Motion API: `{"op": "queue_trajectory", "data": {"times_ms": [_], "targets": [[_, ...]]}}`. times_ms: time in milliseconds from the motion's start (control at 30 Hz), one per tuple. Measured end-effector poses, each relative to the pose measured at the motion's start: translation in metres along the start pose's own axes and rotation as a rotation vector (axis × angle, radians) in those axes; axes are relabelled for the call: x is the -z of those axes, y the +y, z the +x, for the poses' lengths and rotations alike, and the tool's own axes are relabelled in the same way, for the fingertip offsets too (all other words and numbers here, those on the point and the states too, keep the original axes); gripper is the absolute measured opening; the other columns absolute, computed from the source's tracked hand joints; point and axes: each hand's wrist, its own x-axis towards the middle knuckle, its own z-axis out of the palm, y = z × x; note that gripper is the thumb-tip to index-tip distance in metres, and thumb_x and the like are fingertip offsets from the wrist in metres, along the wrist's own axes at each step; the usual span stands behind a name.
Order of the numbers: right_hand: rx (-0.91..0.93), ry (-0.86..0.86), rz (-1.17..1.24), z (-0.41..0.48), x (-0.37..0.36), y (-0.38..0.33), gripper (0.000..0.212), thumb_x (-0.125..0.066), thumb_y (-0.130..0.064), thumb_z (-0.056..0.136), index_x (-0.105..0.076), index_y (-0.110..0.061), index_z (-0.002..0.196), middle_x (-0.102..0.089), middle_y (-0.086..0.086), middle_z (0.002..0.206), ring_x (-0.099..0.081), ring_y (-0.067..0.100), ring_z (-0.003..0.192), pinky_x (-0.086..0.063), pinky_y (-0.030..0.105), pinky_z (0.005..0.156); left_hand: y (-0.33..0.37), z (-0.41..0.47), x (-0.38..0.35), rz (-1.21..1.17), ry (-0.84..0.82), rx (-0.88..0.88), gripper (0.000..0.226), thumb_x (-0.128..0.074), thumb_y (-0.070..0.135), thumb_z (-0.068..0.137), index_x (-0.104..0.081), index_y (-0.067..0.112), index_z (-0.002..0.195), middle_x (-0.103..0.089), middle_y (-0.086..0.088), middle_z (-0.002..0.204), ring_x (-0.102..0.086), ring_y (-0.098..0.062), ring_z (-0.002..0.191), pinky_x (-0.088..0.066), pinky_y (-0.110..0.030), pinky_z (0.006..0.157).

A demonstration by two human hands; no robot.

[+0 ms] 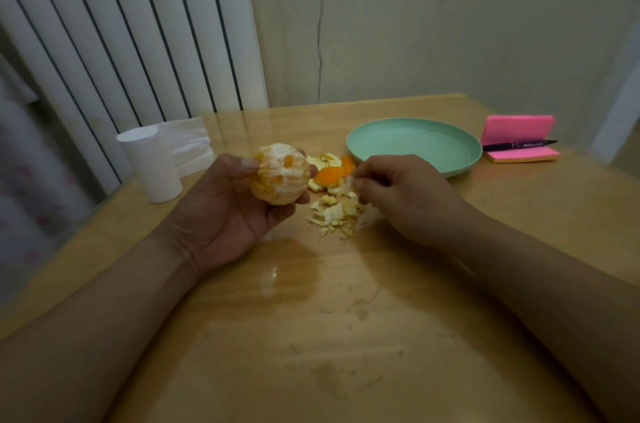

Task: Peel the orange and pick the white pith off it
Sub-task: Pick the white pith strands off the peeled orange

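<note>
My left hand (221, 211) grips the peeled orange (280, 173) above the table, thumb on its left side and fingers curled under it. White pith still covers much of the fruit, with orange flesh showing in patches. My right hand (401, 195) hovers just right of the orange, over a heap of peel and pith scraps (334, 195), and its fingertips pinch a small white piece of pith. The scraps lie on the wooden table (311, 318) between my two hands.
A mint green plate (414, 145) sits behind my right hand. Pink sticky notes (519, 131) with a black pen (519, 145) across them lie at the far right. A white paper roll (152, 164) and a tissue (188, 145) stand at the left, by a white radiator (131, 27).
</note>
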Motion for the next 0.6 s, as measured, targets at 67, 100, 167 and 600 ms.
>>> {"op": "queue_trajectory", "data": {"times_ms": [67,100,167,600], "targets": [[0.049,-0.046,-0.240,-0.001,-0.003,-0.003,0.026,-0.058,-0.025,0.107,-0.075,-0.035,0.124,-0.075,-0.012,0.113,-0.067,0.008,0.097,-0.055,0.032,0.088,-0.002,0.001,0.000,0.010,0.018,0.005,0.087,-0.090,0.030,0.070,-0.057,0.002,0.145,-0.064,-0.022,0.136,-0.069,-0.032,0.105,-0.061,-0.031,0.086],[0.068,-0.042,-0.286,-0.002,-0.004,-0.007,0.028,-0.056,-0.026,0.107,-0.072,-0.038,0.126,-0.075,-0.010,0.116,-0.067,0.012,0.100,-0.055,0.035,0.089,-0.002,0.001,0.001,0.016,0.025,0.004,0.088,-0.090,0.030,0.070,-0.056,0.002,0.146,-0.064,-0.023,0.137,-0.069,-0.032,0.105,-0.061,-0.032,0.086],[0.110,-0.002,-0.289,-0.004,-0.003,-0.011,0.022,-0.053,-0.031,0.108,-0.067,-0.042,0.122,-0.076,-0.008,0.102,-0.068,0.015,0.089,-0.057,0.039,0.081,-0.003,0.001,0.000,0.028,0.033,0.003,0.089,-0.091,0.031,0.070,-0.056,0.002,0.147,-0.064,-0.024,0.137,-0.069,-0.032,0.105,-0.060,-0.032,0.085],[0.269,0.068,-0.421,-0.009,-0.005,-0.024,0.009,-0.062,-0.043,0.101,-0.066,-0.035,0.098,-0.059,-0.018,0.095,-0.051,0.010,0.091,-0.043,0.037,0.083,-0.008,0.003,-0.003,0.103,0.099,0.022,0.100,-0.096,0.035,0.066,-0.053,-0.002,0.149,-0.064,-0.024,0.135,-0.070,-0.032,0.105,-0.062,-0.032,0.082]]}}
